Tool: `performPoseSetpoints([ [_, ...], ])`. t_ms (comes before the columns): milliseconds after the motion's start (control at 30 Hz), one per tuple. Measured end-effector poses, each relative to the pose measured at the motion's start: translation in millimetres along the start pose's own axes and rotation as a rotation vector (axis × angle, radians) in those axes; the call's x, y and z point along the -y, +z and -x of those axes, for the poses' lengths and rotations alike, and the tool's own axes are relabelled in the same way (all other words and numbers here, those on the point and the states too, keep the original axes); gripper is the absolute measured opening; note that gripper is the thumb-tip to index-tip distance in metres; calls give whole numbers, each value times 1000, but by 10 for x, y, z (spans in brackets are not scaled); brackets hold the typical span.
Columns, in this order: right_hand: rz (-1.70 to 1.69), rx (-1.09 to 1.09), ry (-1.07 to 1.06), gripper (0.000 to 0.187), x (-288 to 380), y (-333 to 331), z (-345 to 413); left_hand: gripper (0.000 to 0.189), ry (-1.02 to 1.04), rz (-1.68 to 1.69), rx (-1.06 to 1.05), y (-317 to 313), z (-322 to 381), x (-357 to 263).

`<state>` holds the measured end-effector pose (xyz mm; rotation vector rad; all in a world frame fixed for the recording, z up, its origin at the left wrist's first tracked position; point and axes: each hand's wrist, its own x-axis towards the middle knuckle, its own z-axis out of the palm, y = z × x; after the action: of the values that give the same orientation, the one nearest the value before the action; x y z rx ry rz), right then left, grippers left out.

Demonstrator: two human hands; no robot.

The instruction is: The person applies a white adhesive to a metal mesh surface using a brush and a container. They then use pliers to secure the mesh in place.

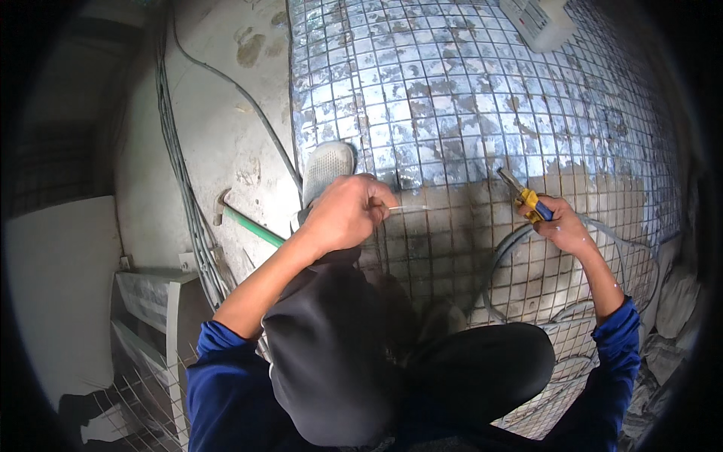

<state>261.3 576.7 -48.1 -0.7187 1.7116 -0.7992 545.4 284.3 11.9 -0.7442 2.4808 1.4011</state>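
Between the fingertips of my left hand [347, 212] is a thin white strip [415, 208], perhaps a cable tie, pointing to the right. It is too blurred to name for sure. My right hand [559, 223] grips a pair of pliers [531, 203] with yellow and blue handles, jaws pointing up and left. Both hands are over a welded wire mesh [446, 141], and a wide gap separates them. My left forearm partly hides a green-handled hammer [251, 224] on the concrete floor.
Grey cables [181, 152] run along the floor at left; a single cable [248, 99] curves towards my shoe [329, 164]. Coiled grey conduit [500, 254] lies on the mesh at right. A white plastic container [539, 25] stands at the top right. A white frame [172, 316] is at lower left.
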Motion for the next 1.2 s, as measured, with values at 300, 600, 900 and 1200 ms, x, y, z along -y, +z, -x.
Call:
performPoseSetpoints([
  [300, 126, -40, -52, 45, 815, -257, -695, 17, -110, -525, -287, -1398, -1311, 1293],
  [600, 118, -57, 180, 53, 1247, -124, -1283, 22, -10, -607, -87, -1770, -2475, 2059],
  [900, 36, -193, 31, 53, 1352, 96, -1623, 16, 132, -648, -10, -1621, -2692, 2176],
  [1200, 82, -200, 59, 48, 1400, 235, -1566, 11, 261, -682, -22, -1618, -2917, 2174],
])
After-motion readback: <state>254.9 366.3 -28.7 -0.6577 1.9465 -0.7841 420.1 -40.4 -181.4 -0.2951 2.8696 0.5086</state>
